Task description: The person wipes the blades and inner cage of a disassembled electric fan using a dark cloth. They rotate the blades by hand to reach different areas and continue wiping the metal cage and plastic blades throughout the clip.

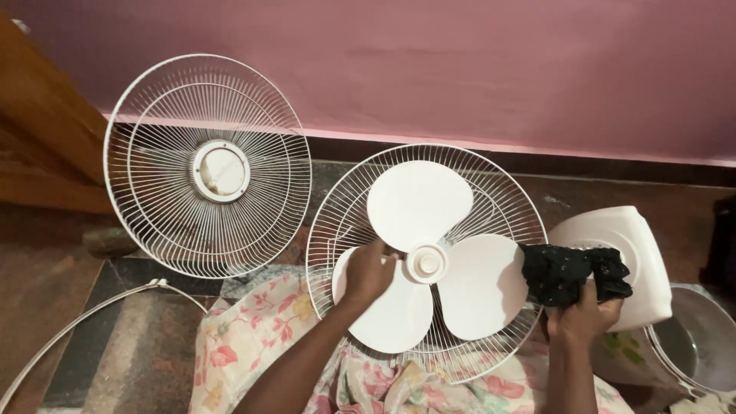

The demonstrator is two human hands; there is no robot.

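Hands of a seated person work on a dismantled white fan, seen from above. Left hand (369, 270) rests on the lower left blade of a three-blade white fan propeller (424, 257), fingers curled over the blade's edge near the round hub, steadying it. Right hand (584, 314) is closed around a crumpled black cloth (571, 272), which touches the outer tip of the right blade. The propeller sits inside a round white wire guard (498, 192) that lies across the person's lap, over floral fabric (253, 341) in pink and cream. A second wire guard (207, 165) with a solid round centre leans upright against the pink wall (498, 69), to the left and just beside the first. A thin white ring (84, 322) lies on the dark floor at lower left. Behind the right hand stands the fan's white plastic body (636, 245), and a steel vessel (701, 337) sits at the far right.
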